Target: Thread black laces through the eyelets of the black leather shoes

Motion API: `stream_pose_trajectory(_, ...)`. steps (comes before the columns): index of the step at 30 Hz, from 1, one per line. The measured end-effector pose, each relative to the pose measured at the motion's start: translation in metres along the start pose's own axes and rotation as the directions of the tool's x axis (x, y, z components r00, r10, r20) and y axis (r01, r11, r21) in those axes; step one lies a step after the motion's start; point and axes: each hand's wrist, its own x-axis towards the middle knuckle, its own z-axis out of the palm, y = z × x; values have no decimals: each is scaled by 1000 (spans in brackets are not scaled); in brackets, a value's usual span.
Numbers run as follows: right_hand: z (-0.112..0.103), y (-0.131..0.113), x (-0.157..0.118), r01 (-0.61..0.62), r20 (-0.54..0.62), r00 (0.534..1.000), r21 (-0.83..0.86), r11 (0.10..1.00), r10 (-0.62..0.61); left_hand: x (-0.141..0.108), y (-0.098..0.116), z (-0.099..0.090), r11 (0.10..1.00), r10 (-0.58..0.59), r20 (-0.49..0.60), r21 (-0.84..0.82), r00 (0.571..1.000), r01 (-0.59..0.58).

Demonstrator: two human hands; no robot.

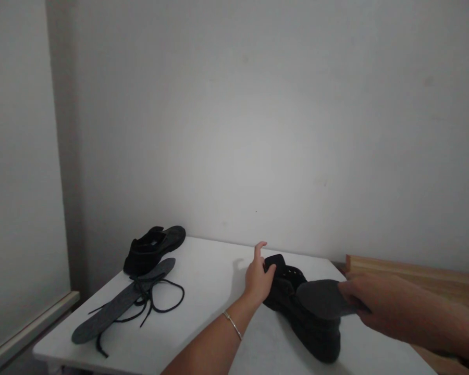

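A black shoe [312,333] without laces stands on the white table, its toe toward me on the right side. My left hand [260,278] grips the raised tongue [275,263] of this shoe between thumb and fingers, with the index finger stretched up. A silver bracelet circles the left wrist. In my right hand [375,302] is a grey insole [322,298], held by one end. Its free end reaches over the shoe, close to the opening; whether it touches the shoe I cannot tell.
At the table's [211,291] back left sits another black shoe [150,252]. In front of it lies a second grey insole [109,312], with loose black laces [152,302] tangled over it. Wooden boards [402,271] stand beyond the right edge. A grey wall [238,130] rises behind.
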Motion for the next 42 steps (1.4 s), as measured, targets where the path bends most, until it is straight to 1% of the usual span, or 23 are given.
stream_pose_trajectory(1,-2,-13,3,94,231,970,-96,991,-70,-1,0,0,999,25,13,-47,1000,-24)
stream_pose_trajectory(2,-4,-26,7,130,378,924,-175,976,-56,-1,-1,0,996,40,40,-85,998,-36)
stream_pose_trajectory(3,-6,-37,11,147,487,873,-229,962,-17,0,-2,1,993,45,67,-116,997,-37)
stream_pose_trajectory(4,-6,-46,16,136,539,842,-262,956,27,0,-3,1,990,45,87,-140,995,-32)
stream_pose_trajectory(5,-4,-52,20,114,562,825,-273,955,62,1,-3,1,987,40,99,-156,994,-24)
stream_pose_trajectory(6,-1,-55,23,90,569,818,-265,960,80,1,-5,1,986,38,104,-166,994,-20)
stream_pose_trajectory(9,15,-54,29,14,548,832,-178,984,87,1,-9,-1,977,51,141,-214,989,-20)
stream_pose_trajectory(13,43,-50,35,-95,554,823,-87,992,127,0,-18,-2,944,34,240,-326,970,47)
stream_pose_trajectory(16,65,-54,41,-124,548,824,-70,990,142,1,-25,0,929,24,271,-362,962,79)
stream_pose_trajectory(20,94,-59,47,-125,527,844,18,992,97,1,-30,0,916,39,277,-393,960,76)
stream_pose_trajectory(22,102,-56,49,-110,536,842,51,993,66,0,-30,0,912,53,281,-405,958,68)
stream_pose_trajectory(25,102,-50,53,-79,599,801,98,992,4,0,-29,-1,909,64,281,-412,957,60)
stream_pose_trajectory(28,90,-47,57,7,671,736,130,992,-93,0,-29,0,911,68,278,-408,958,54)
stream_pose_trajectory(30,83,-50,59,56,699,708,86,995,-100,1,-29,1,915,61,274,-401,960,56)
stream_pose_trajectory(31,81,-52,59,62,703,707,49,997,-79,1,-29,1,916,56,273,-398,960,59)
stream_pose_trajectory(34,82,-56,55,12,670,742,-44,999,21,2,-30,2,912,52,276,-405,960,67)
stream_pose_trajectory(36,87,-57,51,-20,637,769,-55,998,51,2,-31,2,906,59,279,-418,959,66)
stream_pose_trajectory(42,104,-53,47,-36,554,832,-17,999,39,1,-30,2,895,83,287,-442,954,55)
